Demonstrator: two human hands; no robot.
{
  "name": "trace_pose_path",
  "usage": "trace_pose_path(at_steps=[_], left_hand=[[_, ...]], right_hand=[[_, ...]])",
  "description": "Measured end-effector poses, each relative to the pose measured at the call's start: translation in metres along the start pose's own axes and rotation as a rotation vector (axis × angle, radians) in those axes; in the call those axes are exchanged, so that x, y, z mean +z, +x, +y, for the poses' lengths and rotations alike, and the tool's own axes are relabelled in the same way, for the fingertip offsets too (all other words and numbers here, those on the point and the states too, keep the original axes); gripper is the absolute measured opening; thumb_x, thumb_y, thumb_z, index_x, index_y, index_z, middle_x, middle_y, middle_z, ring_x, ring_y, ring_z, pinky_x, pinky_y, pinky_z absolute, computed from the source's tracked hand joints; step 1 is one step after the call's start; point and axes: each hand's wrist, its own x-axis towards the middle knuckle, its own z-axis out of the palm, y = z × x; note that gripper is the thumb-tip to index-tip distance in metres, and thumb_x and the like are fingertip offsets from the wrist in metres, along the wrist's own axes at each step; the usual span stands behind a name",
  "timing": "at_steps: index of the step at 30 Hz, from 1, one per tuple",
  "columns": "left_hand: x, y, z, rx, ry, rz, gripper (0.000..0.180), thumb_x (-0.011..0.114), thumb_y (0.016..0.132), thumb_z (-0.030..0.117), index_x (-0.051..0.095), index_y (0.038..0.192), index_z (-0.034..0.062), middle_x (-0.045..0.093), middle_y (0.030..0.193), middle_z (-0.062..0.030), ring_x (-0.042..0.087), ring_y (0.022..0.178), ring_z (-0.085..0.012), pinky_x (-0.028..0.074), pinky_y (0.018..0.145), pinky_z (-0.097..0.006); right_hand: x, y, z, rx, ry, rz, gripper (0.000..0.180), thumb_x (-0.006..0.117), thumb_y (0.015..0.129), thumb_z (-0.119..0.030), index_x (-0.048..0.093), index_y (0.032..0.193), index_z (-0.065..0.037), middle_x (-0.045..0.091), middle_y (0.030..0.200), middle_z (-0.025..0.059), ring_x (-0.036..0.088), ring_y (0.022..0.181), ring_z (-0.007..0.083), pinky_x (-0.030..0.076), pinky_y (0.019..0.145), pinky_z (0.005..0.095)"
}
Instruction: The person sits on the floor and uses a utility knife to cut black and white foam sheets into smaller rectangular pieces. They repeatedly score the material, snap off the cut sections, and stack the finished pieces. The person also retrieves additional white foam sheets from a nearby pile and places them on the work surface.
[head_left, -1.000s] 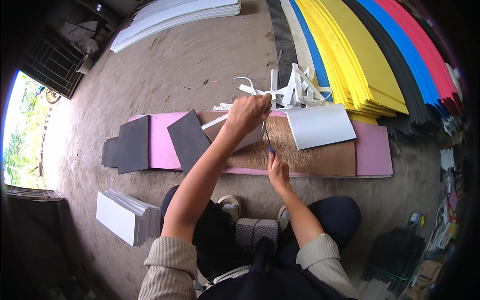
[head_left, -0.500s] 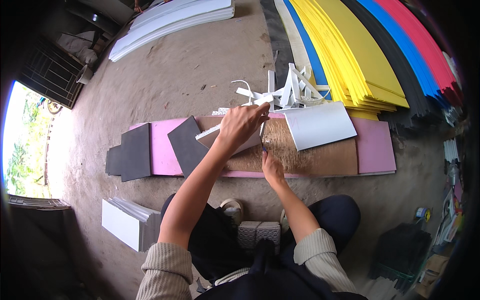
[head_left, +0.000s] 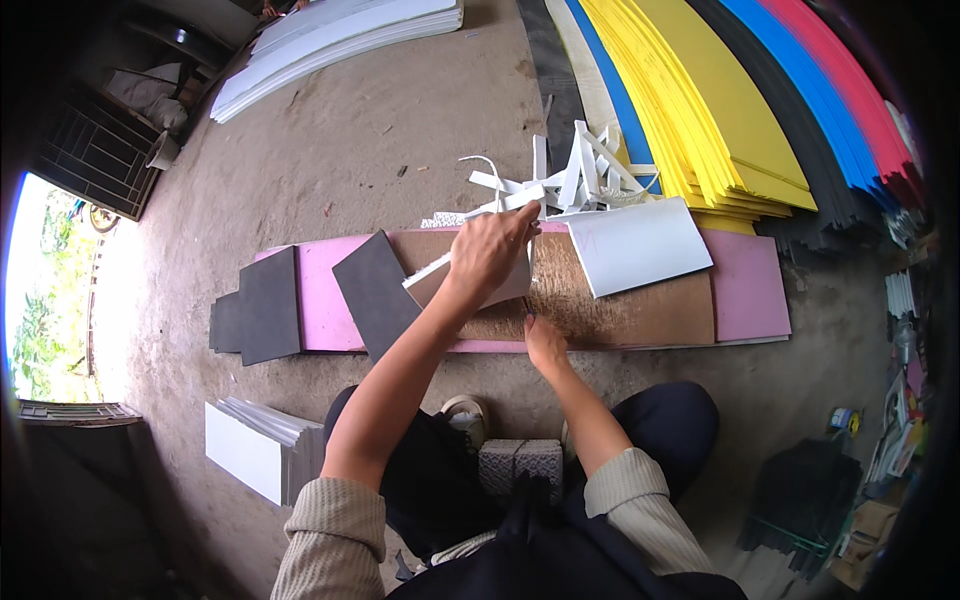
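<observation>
The left grip (head_left: 492, 252) is pinching a white sheet (head_left: 470, 283); the right grip (head_left: 545, 343), just below, is clenched on a small knife, so fingers could get cut.

Bare concrete floor (head_left: 400, 140), daylight through doorway (head_left: 45, 300).
</observation>
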Motion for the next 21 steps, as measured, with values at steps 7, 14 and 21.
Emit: trace_pose_path(at_steps=[7, 14, 21], left_hand=[[0.003, -0.006, -0.017, 0.228, 0.089, 0.333, 0.017, 0.049, 0.082, 0.024, 0.045, 0.095, 0.0145, 0.052, 0.06, -0.0042, 0.055, 0.051, -0.0207, 0.043, 0.041, -0.033], [-0.02, -0.022, -0.05, 0.032, -0.141, 0.501, 0.018, 0.053, 0.079, 0.024, 0.045, 0.09, 0.0115, 0.056, 0.07, -0.0079, 0.058, 0.062, -0.0271, 0.045, 0.05, -0.037], [-0.036, -0.042, -0.057, -0.257, -0.302, 0.652, 0.017, 0.055, 0.078, 0.021, 0.05, 0.089, 0.0078, 0.06, 0.074, -0.0107, 0.059, 0.069, -0.0284, 0.045, 0.057, -0.037]], right_hand=[[-0.029, 0.0, -0.011, -0.028, -0.075, -0.051, 0.049, 0.027, 0.088, -0.035, 0.057, 0.081, 0.003, 0.059, 0.081, 0.0227, 0.058, 0.077, 0.0368, 0.046, 0.069, 0.0446], [-0.116, -0.008, -0.026, -0.207, -0.277, 0.031, 0.049, 0.028, 0.088, -0.034, 0.06, 0.079, 0.003, 0.06, 0.075, 0.0227, 0.06, 0.073, 0.035, 0.047, 0.064, 0.0433], [-0.194, -0.027, -0.045, -0.251, -0.245, 0.371, 0.046, 0.034, 0.087, -0.038, 0.057, 0.074, 0.0, 0.058, 0.067, 0.0222, 0.059, 0.066, 0.0364, 0.046, 0.061, 0.0423]])
